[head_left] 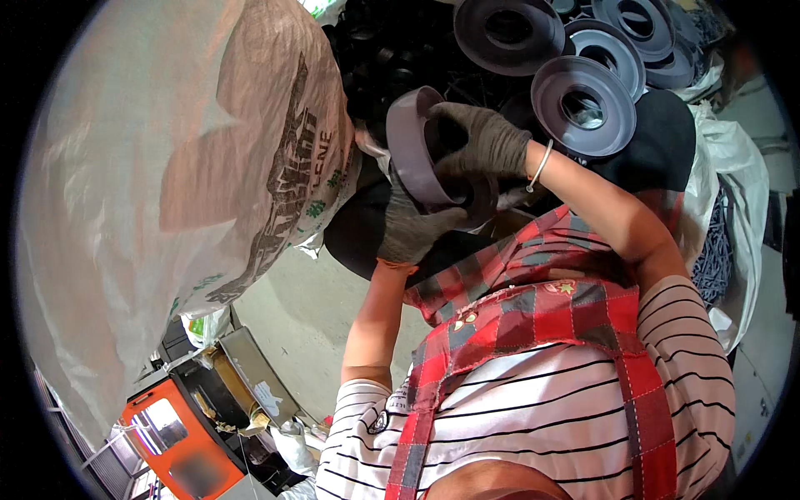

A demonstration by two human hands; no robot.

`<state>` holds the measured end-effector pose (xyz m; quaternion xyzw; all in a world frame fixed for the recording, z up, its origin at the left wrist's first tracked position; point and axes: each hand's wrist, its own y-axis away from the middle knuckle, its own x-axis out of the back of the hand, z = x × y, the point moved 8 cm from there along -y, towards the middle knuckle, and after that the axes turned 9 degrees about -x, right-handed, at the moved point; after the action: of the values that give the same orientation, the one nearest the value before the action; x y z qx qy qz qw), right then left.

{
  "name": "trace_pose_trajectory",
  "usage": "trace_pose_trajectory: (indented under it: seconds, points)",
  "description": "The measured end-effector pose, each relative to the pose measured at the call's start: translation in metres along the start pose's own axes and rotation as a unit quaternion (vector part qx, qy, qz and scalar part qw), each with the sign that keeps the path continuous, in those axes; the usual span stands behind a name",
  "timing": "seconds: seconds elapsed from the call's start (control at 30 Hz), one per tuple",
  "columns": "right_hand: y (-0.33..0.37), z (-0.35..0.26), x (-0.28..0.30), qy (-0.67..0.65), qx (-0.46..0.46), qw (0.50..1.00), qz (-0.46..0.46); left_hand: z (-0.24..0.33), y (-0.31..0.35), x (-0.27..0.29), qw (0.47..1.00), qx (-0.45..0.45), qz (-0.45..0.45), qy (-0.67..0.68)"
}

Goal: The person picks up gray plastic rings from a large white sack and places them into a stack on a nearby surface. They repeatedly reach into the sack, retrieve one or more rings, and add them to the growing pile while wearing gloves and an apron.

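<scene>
A grey-purple plastic ring (407,150) with a deep rim is tilted on its side above my lap. My left hand (414,228), in a dark knit glove, grips its lower edge. From the upper right, my gloved right hand (483,143) closes on its far edge, with the fingers partly hidden inside the ring. A similar grey ring (618,125) lies just right of my right hand, and a darker ring (477,52) lies beyond. Further rings overlap at the upper right. My lap carries a red checked apron (508,267).
A large woven sack (167,167) bulges along the left. Black parts (387,62) are heaped ahead. On the right, a white sack (737,183) stands by thin grey-blue pieces (717,254). An orange-fronted machine (187,442) stands at lower left on the grey floor (308,325).
</scene>
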<state>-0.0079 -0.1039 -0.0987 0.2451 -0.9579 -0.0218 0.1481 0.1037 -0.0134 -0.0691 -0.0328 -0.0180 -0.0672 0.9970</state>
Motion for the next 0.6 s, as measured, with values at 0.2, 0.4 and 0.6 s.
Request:
trace_pose_trajectory:
  seconds: [0.2,0.4,0.6]
  points:
    - [-0.006,0.022,-0.018,-0.156,-0.164,0.959,-0.171,-0.023,0.006,0.012,0.968,0.105,-0.123,-0.193]
    - [0.002,-0.003,-0.016,0.059,0.005,0.998,-0.006,-0.017,0.004,0.008,0.994,0.079,0.068,0.02]
    - [0.01,-0.02,-0.016,0.086,0.039,0.995,-0.031,-0.022,-0.004,0.026,0.994,0.069,0.016,0.088]
